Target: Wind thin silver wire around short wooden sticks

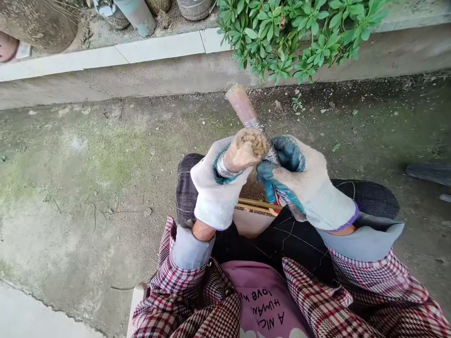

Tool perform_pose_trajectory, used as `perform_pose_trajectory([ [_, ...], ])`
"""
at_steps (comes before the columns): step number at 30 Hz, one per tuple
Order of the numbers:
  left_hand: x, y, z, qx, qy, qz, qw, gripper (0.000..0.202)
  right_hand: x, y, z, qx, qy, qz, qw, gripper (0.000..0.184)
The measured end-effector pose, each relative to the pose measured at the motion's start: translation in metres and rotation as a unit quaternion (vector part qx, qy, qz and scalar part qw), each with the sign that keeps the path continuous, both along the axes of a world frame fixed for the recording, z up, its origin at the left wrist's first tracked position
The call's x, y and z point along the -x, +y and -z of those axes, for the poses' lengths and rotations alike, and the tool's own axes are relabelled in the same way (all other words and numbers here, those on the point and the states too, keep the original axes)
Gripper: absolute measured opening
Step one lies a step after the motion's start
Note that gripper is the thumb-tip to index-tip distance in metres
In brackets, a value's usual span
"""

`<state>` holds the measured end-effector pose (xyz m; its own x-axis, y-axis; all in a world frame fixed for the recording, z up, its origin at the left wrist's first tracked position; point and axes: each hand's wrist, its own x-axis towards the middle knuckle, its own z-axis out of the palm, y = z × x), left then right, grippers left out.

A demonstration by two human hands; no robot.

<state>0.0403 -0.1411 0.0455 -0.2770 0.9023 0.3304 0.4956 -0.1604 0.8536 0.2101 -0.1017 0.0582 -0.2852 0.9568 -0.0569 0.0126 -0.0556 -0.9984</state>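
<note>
My left hand, in a white knit glove with a teal coated palm, is wrapped round a short thick wooden stick. Its rough, crumbly end points up at me, and silver wire circles it beside my fingers. Behind it a second wooden stick slants from upper left to lower right, also wound with silver wire. My right hand, in a matching glove, closes on that wire-wound part with thumb and fingers bent. Whether the two sticks are joined is hidden behind the near end and my gloves.
Below my hands, between my knees, are thin yellowish rods and a pale surface. A low tiled ledge with pots runs ahead, and a leafy green bush overhangs it. Mossy concrete ground surrounds me. A dark shoe-like shape lies at right.
</note>
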Motion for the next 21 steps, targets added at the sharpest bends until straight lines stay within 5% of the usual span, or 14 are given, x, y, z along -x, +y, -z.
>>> perform_pose_trajectory([
  [6,-0.012,0.0,-0.016,0.052,-0.059,-0.069,0.994,0.022,-0.003,-0.008,0.008,-0.082,-0.124,0.023,0.989,0.03],
  [11,-0.023,0.007,-0.03,0.125,-0.234,-0.09,0.96,0.019,-0.003,-0.011,0.008,-0.161,-0.209,0.055,0.963,0.037],
  [17,-0.018,0.011,-0.035,0.232,-0.46,0.019,0.857,0.035,-0.001,-0.011,0.01,-0.11,-0.142,0.02,0.984,0.031],
  [21,-0.016,0.011,-0.029,0.223,-0.425,-0.011,0.877,0.03,-0.002,-0.009,0.014,-0.078,-0.097,0.015,0.992,0.036],
])
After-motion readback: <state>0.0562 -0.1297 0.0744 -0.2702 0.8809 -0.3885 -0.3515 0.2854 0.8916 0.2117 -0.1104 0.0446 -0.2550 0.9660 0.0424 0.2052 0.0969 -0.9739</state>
